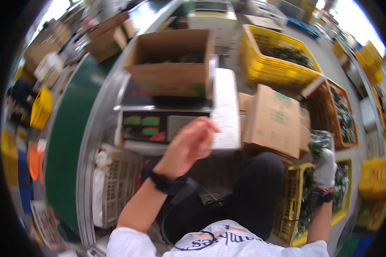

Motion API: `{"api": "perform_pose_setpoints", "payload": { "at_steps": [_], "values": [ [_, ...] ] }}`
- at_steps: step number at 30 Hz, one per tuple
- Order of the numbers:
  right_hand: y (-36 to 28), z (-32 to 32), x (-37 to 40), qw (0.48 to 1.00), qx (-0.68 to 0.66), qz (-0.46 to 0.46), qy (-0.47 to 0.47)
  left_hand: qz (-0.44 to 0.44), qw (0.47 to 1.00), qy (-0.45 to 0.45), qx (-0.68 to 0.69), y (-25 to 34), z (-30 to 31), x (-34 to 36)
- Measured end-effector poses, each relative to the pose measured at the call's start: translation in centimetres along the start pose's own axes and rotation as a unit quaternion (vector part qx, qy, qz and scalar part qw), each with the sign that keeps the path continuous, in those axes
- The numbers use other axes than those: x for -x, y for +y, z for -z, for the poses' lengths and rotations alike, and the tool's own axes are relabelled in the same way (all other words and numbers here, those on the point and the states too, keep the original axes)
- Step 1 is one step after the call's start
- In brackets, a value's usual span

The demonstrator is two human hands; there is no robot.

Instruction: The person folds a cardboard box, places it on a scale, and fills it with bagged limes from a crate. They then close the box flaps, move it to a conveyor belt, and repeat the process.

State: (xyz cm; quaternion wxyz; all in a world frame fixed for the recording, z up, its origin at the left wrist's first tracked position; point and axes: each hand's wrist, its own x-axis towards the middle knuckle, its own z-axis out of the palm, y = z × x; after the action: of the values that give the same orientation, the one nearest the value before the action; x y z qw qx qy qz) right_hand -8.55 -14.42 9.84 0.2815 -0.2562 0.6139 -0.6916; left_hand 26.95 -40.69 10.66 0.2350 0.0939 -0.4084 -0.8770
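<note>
My left hand (pixel 188 145) is bare, with a black band at the wrist. It hovers with its fingers curled in front of a scale's display panel (pixel 158 126), and I see nothing in it. An open cardboard box (pixel 171 60) stands on the scale's platform behind it. My right hand (pixel 326 167) wears a white glove and grips a bunch of green vegetables (pixel 319 143). It holds the bunch above a yellow crate (pixel 287 205) that has more greens in it.
A closed cardboard box (pixel 274 120) lies right of the scale. Yellow and orange crates of greens (pixel 278 60) stand at the back right. A green conveyor belt (pixel 68 137) runs along the left. A grey basket (pixel 120 188) sits below the scale.
</note>
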Motion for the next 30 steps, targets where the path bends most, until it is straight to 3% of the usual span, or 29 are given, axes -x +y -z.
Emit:
{"api": "perform_pose_setpoints", "payload": {
  "at_steps": [1, 2, 3, 4, 5, 6, 7, 8, 11, 15, 17, 21, 25, 30],
  "values": [
    [-2.0, -4.3, -1.6, 0.997, -0.031, 0.032, -0.056, 0.037, 0.998, 0.014, -0.055, 0.4, -0.5, 0.0],
    [-4.9, -7.7, -3.4, 0.982, 0.043, 0.063, -0.173, 0.035, 0.99, 0.014, -0.133, 0.0, -0.8, -0.2],
    [-5.8, -11.3, -4.9, 0.976, 0.111, 0.116, -0.147, 0.055, 0.988, 0.003, -0.141, -0.4, -0.7, -0.4],
    [-8.2, -14.9, -6.1, 0.967, 0.071, 0.107, -0.219, 0.066, 0.988, -0.007, -0.138, -0.7, -0.8, -0.5],
    [-9.3, -17.2, -8.6, 0.91, 0.284, 0.217, -0.208, 0.079, 0.987, -0.025, -0.135, -0.6, -0.7, -0.5],
    [-10.6, -22.5, -8.6, 0.91, 0.204, 0.278, -0.23, 0.071, 0.988, -0.016, -0.14, -0.6, -0.5, -0.5],
    [-11.8, -26.2, -8.6, 0.836, 0.249, 0.409, -0.268, 0.065, 0.987, 0.0, -0.145, -0.7, -0.3, -0.4],
    [-12.2, -28.8, -10.7, 0.876, 0.181, 0.333, -0.298, 0.061, 0.987, 0.014, -0.149, -0.7, -0.2, -0.2],
    [-11.9, -34.1, -11.7, 0.844, 0.225, 0.367, -0.319, 0.049, 0.988, 0.027, -0.142, 0.0, 0.5, 0.5],
    [-11.6, -32.5, -11.4, 0.84, 0.232, 0.36, -0.334, 0.043, 0.991, 0.015, -0.129, 0.9, 0.1, 1.5],
    [-12.0, -30.5, -9.6, 0.861, 0.26, 0.356, -0.254, 0.038, 0.991, 0.011, -0.129, 0.7, 0.0, 1.7],
    [-11.1, -25.7, -8.1, 0.864, 0.291, 0.353, -0.209, 0.028, 0.995, -0.017, -0.093, -0.2, -0.3, 1.2],
    [-9.2, -21.4, -6.9, 0.901, 0.276, 0.287, -0.171, 0.045, 0.994, -0.033, -0.096, -1.0, -0.3, 0.8],
    [-7.7, -20.9, -7.0, 0.924, 0.25, 0.238, -0.164, 0.056, 0.991, -0.029, -0.119, -0.6, -0.3, 1.0]
  ]
}}
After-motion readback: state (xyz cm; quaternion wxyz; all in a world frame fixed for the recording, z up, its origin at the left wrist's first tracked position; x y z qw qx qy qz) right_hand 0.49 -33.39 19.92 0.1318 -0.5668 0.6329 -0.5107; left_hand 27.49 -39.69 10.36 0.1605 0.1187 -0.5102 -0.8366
